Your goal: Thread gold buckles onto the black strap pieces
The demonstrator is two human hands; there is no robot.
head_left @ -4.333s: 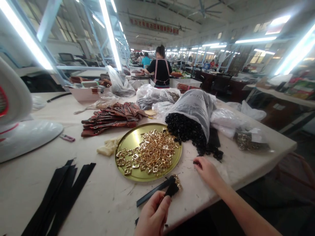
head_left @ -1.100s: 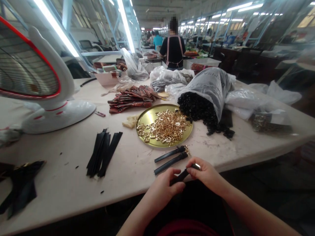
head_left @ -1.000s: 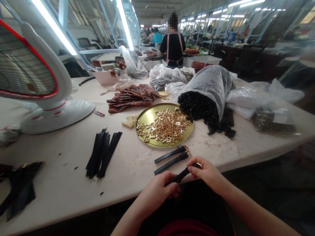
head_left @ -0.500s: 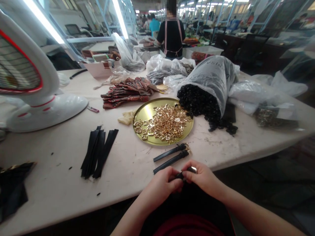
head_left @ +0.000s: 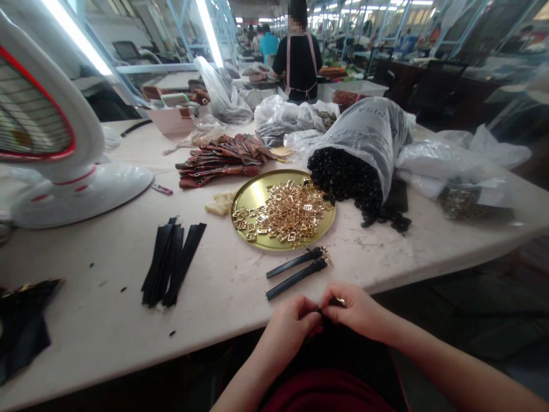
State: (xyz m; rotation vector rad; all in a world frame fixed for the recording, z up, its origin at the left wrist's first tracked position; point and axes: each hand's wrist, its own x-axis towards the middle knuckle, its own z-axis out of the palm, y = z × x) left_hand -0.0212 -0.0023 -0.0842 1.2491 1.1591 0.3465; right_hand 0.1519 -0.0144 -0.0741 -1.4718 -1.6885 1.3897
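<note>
1. This is a factory floor: long rows of worktops under strip lights (head_left: 209,28).
2. A gold tray (head_left: 257,194) heaped with buckles, bagged black parts (head_left: 347,180), cut straps (head_left: 171,263).
3. An aproned worker (head_left: 299,60) stands at another worktop.

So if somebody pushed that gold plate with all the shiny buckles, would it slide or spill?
Probably slide: the gold plate looks flat and smooth. Its rim looks low, so tilting it would likely spill the buckles, which lie loose in a heap. That metal heap probably makes it heavy.
</note>
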